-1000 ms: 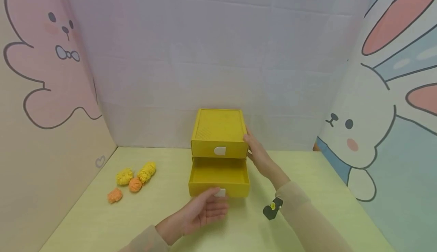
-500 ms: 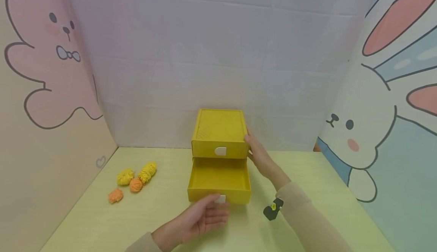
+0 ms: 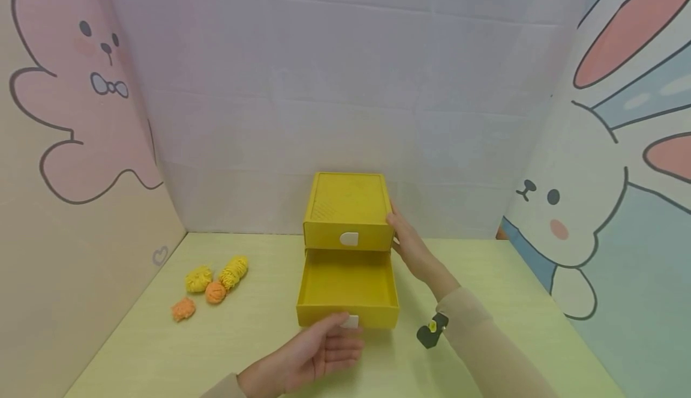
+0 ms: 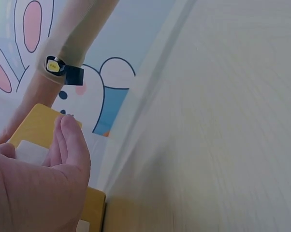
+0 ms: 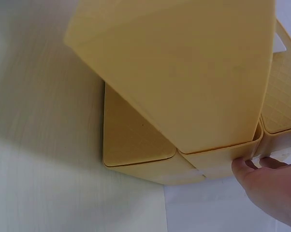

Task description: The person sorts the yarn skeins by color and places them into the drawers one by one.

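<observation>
A yellow drawer unit (image 3: 348,197) stands upright against the back wall, its lower visible drawer (image 3: 346,281) pulled well out and bare inside. At that drawer's front, my left hand (image 3: 308,353) pinches the white tab handle (image 3: 351,321) between thumb and fingers. In the left wrist view the handle (image 4: 32,152) shows between them. My right hand (image 3: 415,251) presses its fingers against the unit's right side, near the top front corner. In the right wrist view, a closed drawer section (image 5: 136,130) lies under the pulled-out one.
Two yellow stringy bundles (image 3: 233,272) and two orange balls (image 3: 215,293) lie at the left of the pale tabletop (image 3: 259,320). Cartoon-printed walls stand left and right. A black wrist camera (image 3: 432,330) hangs at my right wrist.
The drawer has slid further out toward me, with my left hand moving along on its handle. My right hand has stayed on the unit's side.
</observation>
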The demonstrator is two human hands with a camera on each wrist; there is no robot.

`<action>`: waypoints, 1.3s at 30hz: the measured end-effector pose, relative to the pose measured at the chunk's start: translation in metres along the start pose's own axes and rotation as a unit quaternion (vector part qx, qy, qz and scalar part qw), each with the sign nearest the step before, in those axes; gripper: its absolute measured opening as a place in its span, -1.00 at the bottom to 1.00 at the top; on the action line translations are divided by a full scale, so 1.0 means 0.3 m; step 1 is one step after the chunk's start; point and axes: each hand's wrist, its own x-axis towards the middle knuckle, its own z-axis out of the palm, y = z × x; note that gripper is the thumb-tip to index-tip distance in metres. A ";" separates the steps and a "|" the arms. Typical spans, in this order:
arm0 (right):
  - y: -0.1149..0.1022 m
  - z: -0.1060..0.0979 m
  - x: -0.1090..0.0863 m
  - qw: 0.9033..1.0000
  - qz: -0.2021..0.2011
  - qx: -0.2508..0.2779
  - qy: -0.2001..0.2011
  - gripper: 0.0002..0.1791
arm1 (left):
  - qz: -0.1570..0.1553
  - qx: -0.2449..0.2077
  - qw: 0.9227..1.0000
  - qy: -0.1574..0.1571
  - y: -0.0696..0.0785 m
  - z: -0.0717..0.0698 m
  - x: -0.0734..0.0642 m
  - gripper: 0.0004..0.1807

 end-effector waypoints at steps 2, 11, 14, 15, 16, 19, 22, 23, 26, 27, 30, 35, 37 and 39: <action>0.000 0.000 -0.001 1.000 0.000 0.001 0.001 -0.27 | -0.004 0.000 1.000 -0.003 -0.001 0.003 -0.003 -0.19; -0.001 0.002 -0.002 1.000 -0.001 -0.003 -0.001 -0.27 | -0.010 0.000 1.000 -0.006 -0.014 0.002 -0.008 -0.23; -0.002 0.003 -0.003 1.000 -0.003 -0.007 -0.002 -0.26 | -0.014 0.002 1.000 -0.011 -0.017 -0.002 -0.010 -0.23; -0.002 0.003 -0.003 1.000 -0.003 -0.009 -0.001 -0.26 | -0.015 0.003 1.000 -0.012 -0.017 -0.003 -0.011 -0.22; -0.003 0.003 -0.004 1.000 -0.003 -0.009 -0.001 -0.26 | -0.017 0.003 1.000 -0.015 -0.017 -0.005 -0.011 -0.22; -0.003 0.003 -0.005 1.000 -0.002 -0.009 -0.001 -0.26 | -0.021 0.003 1.000 -0.022 -0.017 -0.013 -0.013 -0.20; -0.002 0.002 -0.003 1.000 -0.002 -0.007 -0.001 -0.27 | -0.020 0.009 0.999 -0.029 -0.016 -0.030 -0.020 -0.19; -0.001 0.002 -0.002 1.000 -0.002 -0.007 -0.001 -0.27 | -0.020 0.013 0.999 -0.031 -0.016 -0.037 -0.024 -0.19; -0.001 0.001 0.002 1.000 -0.004 -0.005 0.000 -0.26 | -0.022 0.023 0.999 -0.035 -0.013 -0.066 -0.038 -0.20; -0.002 0.001 0.002 1.000 -0.005 -0.004 0.000 -0.26 | -0.024 0.026 0.999 -0.035 -0.013 -0.078 -0.043 -0.21; -0.005 0.001 0.001 1.000 -0.009 -0.003 -0.003 -0.26 | -0.035 0.044 0.998 -0.040 -0.010 -0.120 -0.060 -0.28; -0.005 0.002 0.001 1.000 -0.006 -0.004 -0.003 -0.27 | -0.054 0.110 0.991 -0.051 0.020 -0.205 -0.101 -0.38; -0.004 0.002 0.000 1.000 -0.005 -0.006 -0.002 -0.27 | -0.055 0.143 0.987 -0.054 0.044 -0.241 -0.121 -0.39; -0.003 0.002 0.000 1.000 -0.006 -0.007 -0.001 -0.27 | -0.052 0.173 0.982 -0.050 0.071 -0.275 -0.143 -0.41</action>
